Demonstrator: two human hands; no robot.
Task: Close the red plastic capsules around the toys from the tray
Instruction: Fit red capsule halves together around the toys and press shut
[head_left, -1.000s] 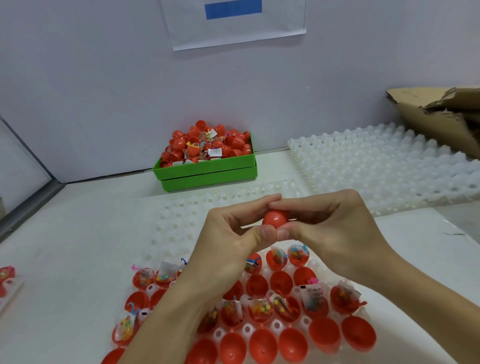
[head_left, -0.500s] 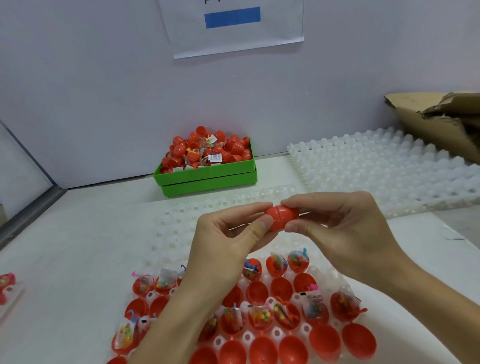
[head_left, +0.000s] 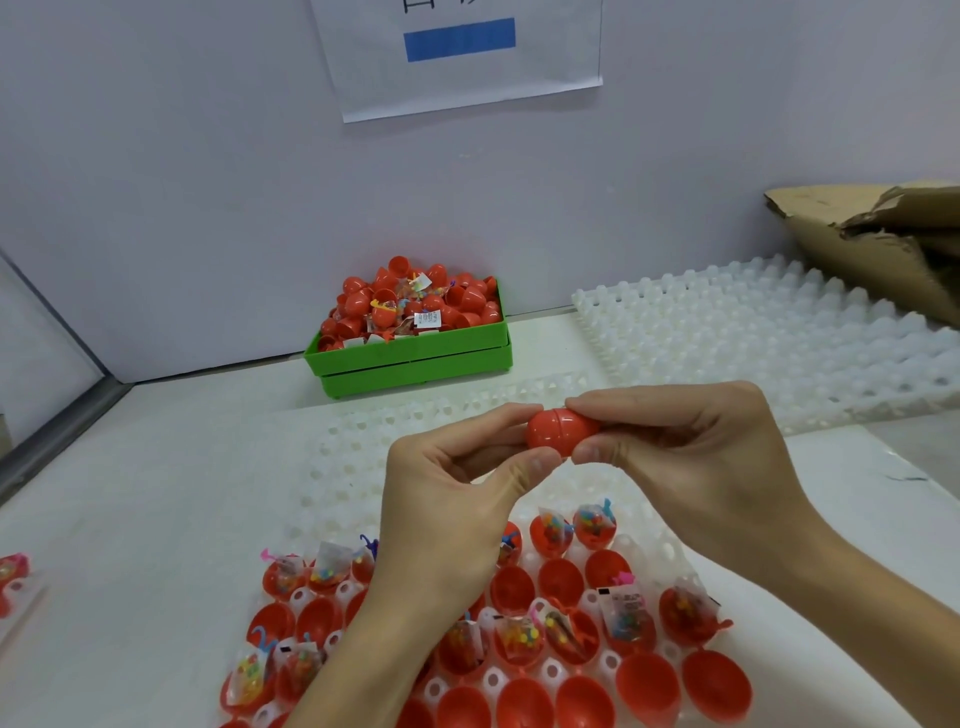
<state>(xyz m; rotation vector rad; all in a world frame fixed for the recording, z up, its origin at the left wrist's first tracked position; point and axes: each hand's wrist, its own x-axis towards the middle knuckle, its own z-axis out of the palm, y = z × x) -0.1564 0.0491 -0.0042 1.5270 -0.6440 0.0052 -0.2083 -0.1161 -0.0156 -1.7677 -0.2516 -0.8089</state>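
Both hands meet above the middle of the white tray, pinching one red capsule between them. The left hand holds its left half between thumb and forefinger; the right hand holds the right half the same way. Held lying sideways, with its seam upright between the two sets of fingertips, the capsule can take a squeeze from both ends, which is probably why it is gripped so. The seam looks joined, though whether it has snapped fully home cannot be told, and any toy inside is hidden by the opaque shell.

Below the hands, at about 6 o'clock, the tray's pockets hold open red halves, mouths up, ready to be picked. Some carry bagged toys; others look empty. This layout seems meant to keep each toy paired with a shell. The wrists cover several pockets, so their contents cannot be seen, and the picture's lower edge cuts off the nearest row.

At 12 o'clock on the worktop a green bin is heaped with red capsules and packets, likely stock or finished pieces; which cannot be told. At 2 o'clock lies a second white tray, beside torn cardboard. At 9 o'clock something red and pink is cut off by the frame.
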